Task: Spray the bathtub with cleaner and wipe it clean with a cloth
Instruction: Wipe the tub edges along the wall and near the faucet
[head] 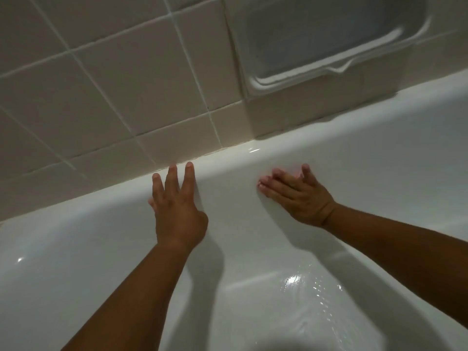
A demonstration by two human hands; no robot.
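A glossy white bathtub [354, 158] fills the lower half of the view, its far rim running along the tiled wall. My left hand [177, 211] lies flat against the tub's far inner wall, fingers spread, fingertips reaching the rim. My right hand [296, 196] also rests flat on that wall, to the right, fingers pointing left. Neither hand holds anything. No cloth or spray bottle is in view. The tub floor [304, 300] glistens with water.
Beige wall tiles [101, 84] with white grout rise behind the tub. A recessed ceramic soap dish [329, 46] is set into the wall at upper right, just above the rim.
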